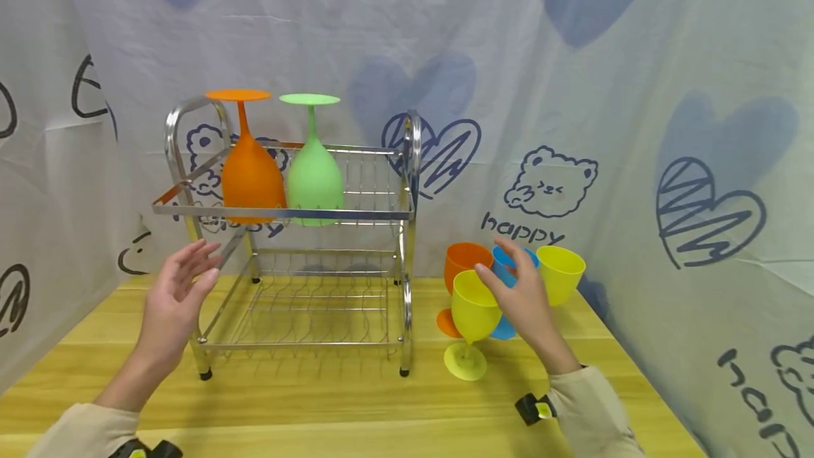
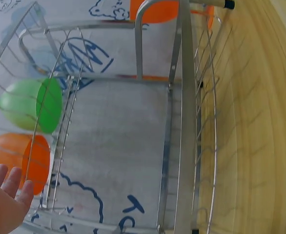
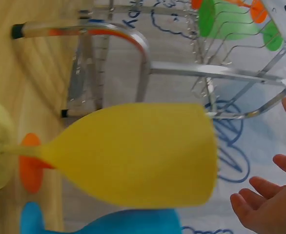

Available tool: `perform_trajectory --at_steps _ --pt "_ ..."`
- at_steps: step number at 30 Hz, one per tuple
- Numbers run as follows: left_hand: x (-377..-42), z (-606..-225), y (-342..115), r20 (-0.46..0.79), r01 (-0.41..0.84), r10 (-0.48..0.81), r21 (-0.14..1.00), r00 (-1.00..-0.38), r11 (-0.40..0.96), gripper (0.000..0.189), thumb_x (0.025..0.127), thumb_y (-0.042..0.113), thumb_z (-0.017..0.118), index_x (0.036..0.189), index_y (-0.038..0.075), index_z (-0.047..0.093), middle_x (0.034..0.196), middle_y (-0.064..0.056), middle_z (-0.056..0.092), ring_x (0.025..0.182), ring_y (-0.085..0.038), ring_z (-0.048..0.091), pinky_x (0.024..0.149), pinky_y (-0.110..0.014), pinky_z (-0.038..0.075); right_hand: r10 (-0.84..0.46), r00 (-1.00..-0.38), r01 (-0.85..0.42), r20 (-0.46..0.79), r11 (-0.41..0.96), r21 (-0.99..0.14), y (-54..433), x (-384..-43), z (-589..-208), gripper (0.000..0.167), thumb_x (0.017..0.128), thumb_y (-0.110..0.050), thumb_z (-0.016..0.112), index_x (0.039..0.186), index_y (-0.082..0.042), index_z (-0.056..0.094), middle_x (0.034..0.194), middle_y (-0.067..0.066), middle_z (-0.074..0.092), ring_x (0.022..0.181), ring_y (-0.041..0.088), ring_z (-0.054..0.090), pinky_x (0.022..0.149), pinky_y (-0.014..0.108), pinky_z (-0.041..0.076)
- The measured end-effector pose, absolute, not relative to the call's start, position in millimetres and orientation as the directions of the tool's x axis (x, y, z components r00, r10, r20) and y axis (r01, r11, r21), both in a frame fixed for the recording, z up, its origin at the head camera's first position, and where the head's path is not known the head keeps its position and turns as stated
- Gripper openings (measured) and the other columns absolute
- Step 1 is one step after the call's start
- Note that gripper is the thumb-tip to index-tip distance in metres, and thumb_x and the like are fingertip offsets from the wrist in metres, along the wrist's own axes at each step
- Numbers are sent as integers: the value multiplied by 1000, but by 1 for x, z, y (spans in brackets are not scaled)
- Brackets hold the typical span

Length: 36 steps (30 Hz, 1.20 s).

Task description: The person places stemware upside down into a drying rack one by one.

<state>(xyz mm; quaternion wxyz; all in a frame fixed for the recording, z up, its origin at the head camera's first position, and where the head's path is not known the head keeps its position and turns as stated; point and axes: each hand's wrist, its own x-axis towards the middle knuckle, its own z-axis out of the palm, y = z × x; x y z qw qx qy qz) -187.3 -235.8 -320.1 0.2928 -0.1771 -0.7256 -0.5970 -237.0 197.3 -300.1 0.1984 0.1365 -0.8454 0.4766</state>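
Note:
My right hand (image 1: 524, 295), fingers spread, is beside the front yellow goblet (image 1: 475, 309) and holds nothing; in the right wrist view that hand (image 3: 272, 204) is apart from the goblet's rim. Behind that goblet stand an orange goblet (image 1: 467, 260), a partly hidden blue goblet (image 1: 504, 260) and a second yellow goblet (image 1: 559, 274). My left hand (image 1: 174, 295), its fingers loosely bent, hovers empty by the left front of the metal dish rack (image 1: 286, 213). Upside down on the rack's upper tier sit an orange goblet (image 1: 251, 179) and a green goblet (image 1: 314, 186).
The rack's lower wire tier (image 1: 311, 309) holds nothing visible. Everything stands on a wooden table (image 1: 318, 408). A patterned white curtain (image 1: 445, 20) hangs behind and at both sides.

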Motion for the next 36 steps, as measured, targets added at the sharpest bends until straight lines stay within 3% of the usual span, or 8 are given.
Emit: perform_trajectory --at_steps 8,13,18,26,28,33,36 --pt "-181 -318 -214 640 621 26 734 -768 273 51 98 -1 50 147 1 32 141 6 44 122 -1 44 97 -10 37 -3 -904 -373 428 496 -784 213 -233 -331 79 91 -27 69 150 0 24 154 21 24 140 35 23 112 53 26" --pt "-180 -325 -200 651 636 75 699 -755 327 57 93 -5 57 145 -3 33 144 -8 44 123 0 42 99 -12 36 -20 -938 -314 345 468 -826 218 -234 -351 86 89 -26 71 150 2 18 154 25 21 140 38 22 112 53 26" --pt "-179 -340 -186 612 604 104 715 -784 353 62 90 -1 63 145 -1 34 143 -20 41 124 -1 42 99 -11 35 -28 -970 -231 241 415 -880 216 -238 -373 89 88 -25 72 150 2 15 153 26 22 139 40 25 112 53 26" --pt "-175 -352 -172 550 556 123 761 -826 334 62 90 4 66 145 5 38 143 -12 43 122 -5 45 96 -13 39 -30 -986 -167 167 334 -928 209 -240 -390 90 84 -18 75 148 5 17 147 30 31 131 44 35 108 56 31" --pt "-174 -352 -171 541 550 128 767 -831 331 61 90 4 65 145 6 38 143 -11 43 123 -8 45 95 -14 40 -29 -987 -161 160 319 -934 208 -241 -392 90 84 -18 75 148 6 16 145 31 32 130 44 36 108 56 32" --pt "-172 -351 -170 516 532 143 784 -845 318 60 91 5 64 145 4 37 144 -12 43 127 -31 44 95 -19 42 -14 -984 -171 176 313 -934 207 -243 -398 84 84 -16 75 146 5 22 141 29 37 126 42 41 106 54 35" --pt "-171 -352 -171 491 510 145 800 -859 316 61 91 6 64 145 3 37 143 -16 43 126 -38 44 97 -32 46 -7 -981 -184 192 316 -931 207 -244 -401 80 85 -16 74 144 4 26 138 28 41 124 40 44 103 52 38"
